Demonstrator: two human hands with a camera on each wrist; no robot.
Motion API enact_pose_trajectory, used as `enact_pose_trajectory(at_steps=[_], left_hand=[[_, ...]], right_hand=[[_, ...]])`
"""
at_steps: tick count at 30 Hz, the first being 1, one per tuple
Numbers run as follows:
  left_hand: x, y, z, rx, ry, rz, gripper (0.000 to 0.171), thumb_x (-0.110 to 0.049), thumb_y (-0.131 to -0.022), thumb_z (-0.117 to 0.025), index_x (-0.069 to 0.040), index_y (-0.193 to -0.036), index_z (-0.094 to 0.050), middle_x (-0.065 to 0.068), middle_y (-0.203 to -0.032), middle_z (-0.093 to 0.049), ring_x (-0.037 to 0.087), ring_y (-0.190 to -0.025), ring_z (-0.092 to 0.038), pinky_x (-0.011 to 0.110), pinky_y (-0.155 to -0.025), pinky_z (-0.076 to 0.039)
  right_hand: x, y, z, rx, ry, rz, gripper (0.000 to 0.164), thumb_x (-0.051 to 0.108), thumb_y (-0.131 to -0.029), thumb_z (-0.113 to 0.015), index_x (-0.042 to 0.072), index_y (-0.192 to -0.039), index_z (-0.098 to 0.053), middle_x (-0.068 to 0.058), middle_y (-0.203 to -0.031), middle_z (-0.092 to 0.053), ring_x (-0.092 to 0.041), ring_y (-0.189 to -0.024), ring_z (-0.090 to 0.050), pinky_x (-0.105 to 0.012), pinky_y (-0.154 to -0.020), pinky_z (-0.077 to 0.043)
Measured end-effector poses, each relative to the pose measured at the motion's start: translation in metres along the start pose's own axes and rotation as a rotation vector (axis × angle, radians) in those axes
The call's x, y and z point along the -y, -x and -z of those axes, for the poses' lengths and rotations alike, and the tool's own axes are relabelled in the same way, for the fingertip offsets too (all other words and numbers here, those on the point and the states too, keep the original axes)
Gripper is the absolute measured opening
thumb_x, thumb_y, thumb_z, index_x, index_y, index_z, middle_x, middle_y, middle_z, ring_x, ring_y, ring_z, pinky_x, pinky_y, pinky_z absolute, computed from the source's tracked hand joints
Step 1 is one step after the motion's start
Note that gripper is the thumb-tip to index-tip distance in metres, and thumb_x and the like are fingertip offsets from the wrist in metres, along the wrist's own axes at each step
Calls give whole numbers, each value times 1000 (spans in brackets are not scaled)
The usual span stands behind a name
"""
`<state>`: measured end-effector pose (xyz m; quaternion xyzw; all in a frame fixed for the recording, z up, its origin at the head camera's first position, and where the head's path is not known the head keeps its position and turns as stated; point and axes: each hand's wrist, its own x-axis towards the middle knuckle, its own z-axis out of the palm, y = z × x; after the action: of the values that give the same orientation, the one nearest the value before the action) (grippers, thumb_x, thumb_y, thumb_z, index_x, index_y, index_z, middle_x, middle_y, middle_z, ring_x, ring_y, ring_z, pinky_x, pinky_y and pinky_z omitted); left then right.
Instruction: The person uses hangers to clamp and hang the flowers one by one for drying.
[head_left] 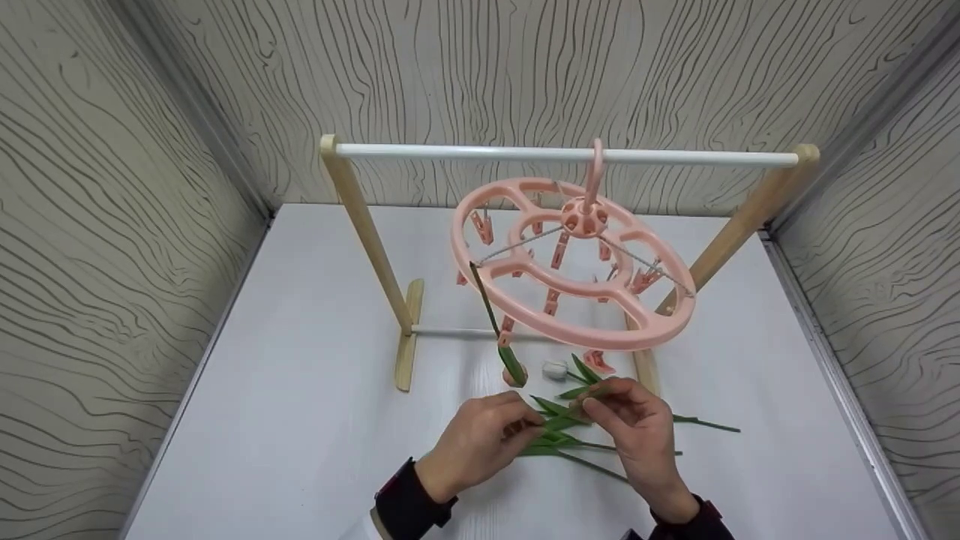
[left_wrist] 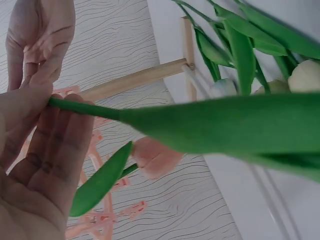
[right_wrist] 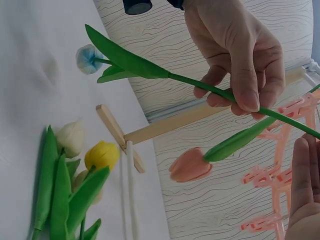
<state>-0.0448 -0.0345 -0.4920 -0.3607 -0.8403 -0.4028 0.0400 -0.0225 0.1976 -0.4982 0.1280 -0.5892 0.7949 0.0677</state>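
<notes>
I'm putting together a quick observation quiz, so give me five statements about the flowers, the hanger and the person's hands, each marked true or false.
1. The round hanger is hooked over the white top bar. True.
2. The hanger is blue. False: it is pink.
3. The left hand pinches the stem of a blue flower. True.
4. Every flower in view hangs from the hanger. False: a yellow flower, for one, lies on the white table.
5. A pink flower hangs head down from the hanger. True.
</notes>
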Motion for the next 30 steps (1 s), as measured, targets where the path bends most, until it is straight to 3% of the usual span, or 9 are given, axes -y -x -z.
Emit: enact_pose_trajectory(at_steps=[6, 13, 18, 24, 30], left_hand=[[-9, -4, 7, -13, 97, -20, 6, -6, -94, -79, -10, -97, -76, 3, -90, -76, 5, -80, -72, 10, -71, -59], [-22, -13, 15, -69, 143, -82, 7, -10, -94, -80, -9, -99, -75, 5, -90, -75, 9, -80, -74, 5, -72, -56], [-32, -21, 21, -96, 183, -117, 9, -13, -95, -79, -7, -102, -76, 5, -92, -76, 9, -84, -75, 4, -73, -56], [-40, -26, 26, -93, 165, -139, 8, -11, -96, -78, -7, -102, -75, 6, -93, -76, 9, -84, -75, 5, -77, -57], [-43, -24, 30, -108, 228, -142, 9, -10, -96, -77, -6, -104, -74, 7, -93, -75, 11, -84, -75, 7, -75, -59]], right_hand=[[15, -10, -8, 66, -20, 200, 30, -33, -89, -52, -15, -110, -65, -10, -104, -78, -19, -91, -79, -26, -77, -66], [32, -18, -14, 125, 32, 329, 34, -37, -84, -53, -17, -108, -65, -10, -105, -77, -18, -92, -79, -23, -76, -65], [38, -18, -19, 115, 92, 364, 34, -37, -82, -57, -16, -107, -67, -8, -106, -76, -15, -94, -77, -20, -77, -64], [42, -16, -23, 71, 150, 381, 34, -36, -81, -60, -17, -107, -68, -8, -107, -77, -12, -97, -77, -20, -82, -65], [41, -13, -12, 27, 111, 428, 28, -35, -83, -59, -21, -107, -66, -12, -105, -77, -17, -97, -78, -23, -84, -66]])
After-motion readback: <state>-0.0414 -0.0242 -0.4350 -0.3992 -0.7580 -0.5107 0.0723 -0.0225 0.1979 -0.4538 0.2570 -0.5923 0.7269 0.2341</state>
